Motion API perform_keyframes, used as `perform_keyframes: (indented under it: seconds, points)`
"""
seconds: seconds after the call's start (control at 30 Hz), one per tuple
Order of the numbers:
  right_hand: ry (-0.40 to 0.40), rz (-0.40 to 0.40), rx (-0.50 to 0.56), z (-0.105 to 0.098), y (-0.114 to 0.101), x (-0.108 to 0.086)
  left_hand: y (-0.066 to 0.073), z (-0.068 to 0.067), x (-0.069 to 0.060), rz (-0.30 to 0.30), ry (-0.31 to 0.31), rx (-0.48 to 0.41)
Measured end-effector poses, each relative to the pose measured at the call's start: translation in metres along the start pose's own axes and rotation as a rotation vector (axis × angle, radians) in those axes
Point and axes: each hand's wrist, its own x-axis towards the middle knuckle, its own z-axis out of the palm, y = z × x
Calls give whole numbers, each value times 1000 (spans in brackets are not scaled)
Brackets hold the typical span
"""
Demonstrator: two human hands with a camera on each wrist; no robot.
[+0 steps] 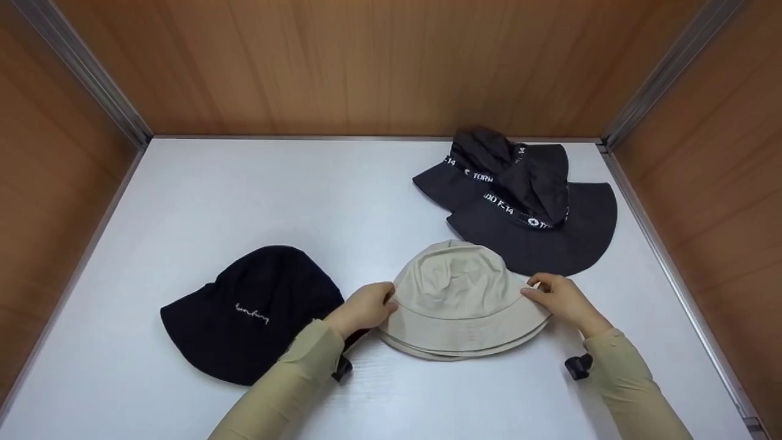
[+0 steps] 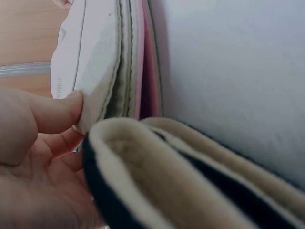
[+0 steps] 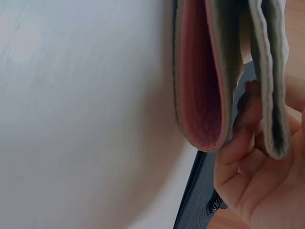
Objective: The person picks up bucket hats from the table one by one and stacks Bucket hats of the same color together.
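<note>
A beige bucket hat (image 1: 458, 287) lies crown up in the middle of the table, stacked on another beige brim (image 1: 421, 352). My left hand (image 1: 363, 307) pinches the left edge of the upper brim between thumb and fingers. At the opposite edge, my right hand (image 1: 563, 302) pinches the same brim. Pink lining (image 3: 202, 90) shows inside the lower hat in the right wrist view, where the upper brim stands a little apart from it. Just left of my left hand is a black bucket hat (image 1: 244, 330) with white script, partly behind my forearm.
Two dark hats with lettered bands, one farther back (image 1: 440, 181) and one nearer (image 1: 568, 250), overlap at the back right. Wooden panels (image 1: 366, 67) wall the white table (image 1: 256, 189) at the back and sides. The black hat's beige lining (image 2: 143, 176) crowds the left wrist view.
</note>
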Motion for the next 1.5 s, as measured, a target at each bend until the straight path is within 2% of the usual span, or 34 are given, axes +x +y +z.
perform_keyframes:
  seconds: [0.23,0.43,0.5,0.6,0.73,0.8,0.9,0.97,1.1,1.27,1.33,1.4,1.5]
  points:
    - [-25,38,-33,4,-1,3,-1,1,-1,3,13,5]
    - [2,31,-137,4,-13,2,-1,1,-5,13,44,55]
    - [34,23,-170,5,-19,-1,1,-3,-9,16,67,70]
    - [73,-3,-178,6,-26,-7,4,-10,-18,-5,149,110]
    - [57,-50,-109,11,-33,-15,2,-20,-36,-88,260,160]
    - [25,-70,-72,15,-32,-18,-1,-22,-44,-129,278,170]
    - [-20,-66,-33,20,-29,-22,-6,-21,-50,-158,262,160]
    - [-34,-51,-12,23,-27,-23,-9,-18,-52,-155,236,144]
    - [-27,-28,12,28,-24,-25,-14,-14,-50,-149,187,86]
    - [-20,-36,51,26,-21,-23,-20,-12,-47,-150,172,17]
    - [-31,-23,131,20,-19,-22,-21,-11,-46,-160,165,-12]
    - [-33,23,272,10,-14,-20,-22,-10,-46,-175,158,-35]
    - [43,131,481,-9,-1,-15,-23,-7,-45,-180,164,-35]
